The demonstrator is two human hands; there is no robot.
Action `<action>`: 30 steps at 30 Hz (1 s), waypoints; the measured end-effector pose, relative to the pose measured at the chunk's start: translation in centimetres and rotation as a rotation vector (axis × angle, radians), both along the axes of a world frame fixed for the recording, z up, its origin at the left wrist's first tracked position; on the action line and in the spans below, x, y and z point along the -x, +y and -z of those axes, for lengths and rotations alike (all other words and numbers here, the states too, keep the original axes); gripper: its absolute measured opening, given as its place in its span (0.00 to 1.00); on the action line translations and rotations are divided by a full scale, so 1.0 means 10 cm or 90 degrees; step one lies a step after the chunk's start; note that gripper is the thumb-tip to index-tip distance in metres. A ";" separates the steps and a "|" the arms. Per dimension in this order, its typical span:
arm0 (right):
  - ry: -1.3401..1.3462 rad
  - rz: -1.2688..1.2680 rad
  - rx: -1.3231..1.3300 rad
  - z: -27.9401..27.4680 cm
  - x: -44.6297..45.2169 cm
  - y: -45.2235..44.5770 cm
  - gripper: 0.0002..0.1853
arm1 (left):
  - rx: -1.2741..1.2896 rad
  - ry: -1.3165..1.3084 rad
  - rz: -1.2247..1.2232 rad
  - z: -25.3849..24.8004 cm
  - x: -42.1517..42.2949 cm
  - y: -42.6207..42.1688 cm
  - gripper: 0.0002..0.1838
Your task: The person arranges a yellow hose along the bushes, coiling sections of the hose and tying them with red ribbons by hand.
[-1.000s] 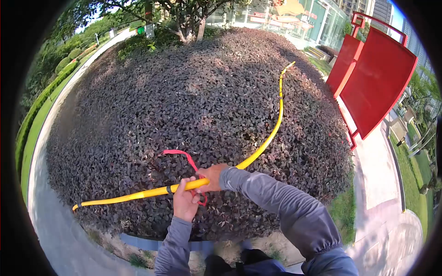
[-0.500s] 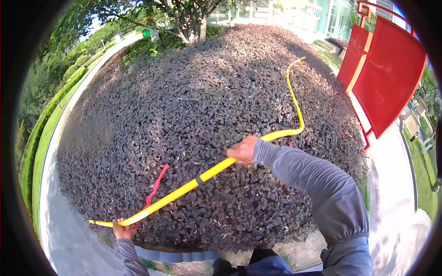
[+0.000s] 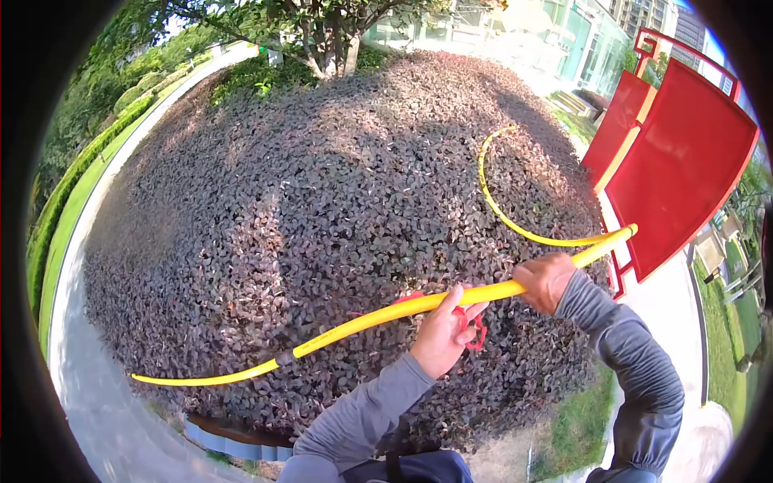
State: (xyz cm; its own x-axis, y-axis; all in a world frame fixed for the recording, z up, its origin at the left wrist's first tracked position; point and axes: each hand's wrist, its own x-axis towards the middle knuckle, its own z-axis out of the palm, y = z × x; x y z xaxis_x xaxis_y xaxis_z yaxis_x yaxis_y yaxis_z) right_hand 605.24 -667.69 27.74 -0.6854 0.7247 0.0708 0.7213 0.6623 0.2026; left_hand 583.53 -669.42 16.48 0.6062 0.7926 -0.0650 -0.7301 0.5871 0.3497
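A long yellow hose (image 3: 354, 326) crosses over the purple-leaved hedge, with a dark band (image 3: 286, 357) around it. My right hand (image 3: 547, 282) is closed around the hose at the right. To its left, my left hand (image 3: 441, 334) has its thumb against the hose, its fingers curled beneath. A red strip (image 3: 478, 328) hangs by the fingers of my left hand; how it is held is partly hidden. Past my right hand, the hose bends back sharply and curves away over the leaves. Its left end reaches the hedge's edge.
The dense hedge (image 3: 338, 201) fills the middle of the view. Red panels (image 3: 684, 153) stand at the right beside a pale walkway (image 3: 668, 322). A tree (image 3: 330, 44) rises at the back, and a grey path (image 3: 105, 410) runs along the left.
My left hand has moved right along the hose, with the red strip now beside it. My right hand has shifted right. The hose's far part now bends back in a loop.
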 end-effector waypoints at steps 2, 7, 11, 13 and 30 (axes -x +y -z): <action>0.001 0.046 0.115 0.28 0.12 -0.30 0.10 | 0.053 0.018 -0.005 0.28 0.18 -0.14 0.13; 0.103 0.055 0.294 0.76 0.09 -0.78 0.13 | 0.334 0.187 -0.464 1.57 1.93 -0.28 0.08; 0.098 0.048 0.349 1.11 0.02 -0.80 0.14 | 0.323 0.355 -0.693 2.14 4.23 -0.70 0.12; 0.032 0.084 0.382 1.30 0.01 -0.79 0.18 | 0.381 0.409 -0.739 1.62 4.45 -0.97 0.13; -0.067 0.654 0.311 2.00 -1.93 0.04 0.20 | -0.101 0.138 -0.601 -0.43 1.63 0.01 0.11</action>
State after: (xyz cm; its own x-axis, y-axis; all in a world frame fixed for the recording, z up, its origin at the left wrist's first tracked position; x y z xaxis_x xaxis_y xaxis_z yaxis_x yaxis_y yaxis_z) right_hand 624.53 -667.33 7.73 0.2613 0.8803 -0.3960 0.9624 -0.2062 0.1766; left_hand 567.20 -669.29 20.83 -0.2937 0.9546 0.0498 -0.7862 -0.2708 0.5555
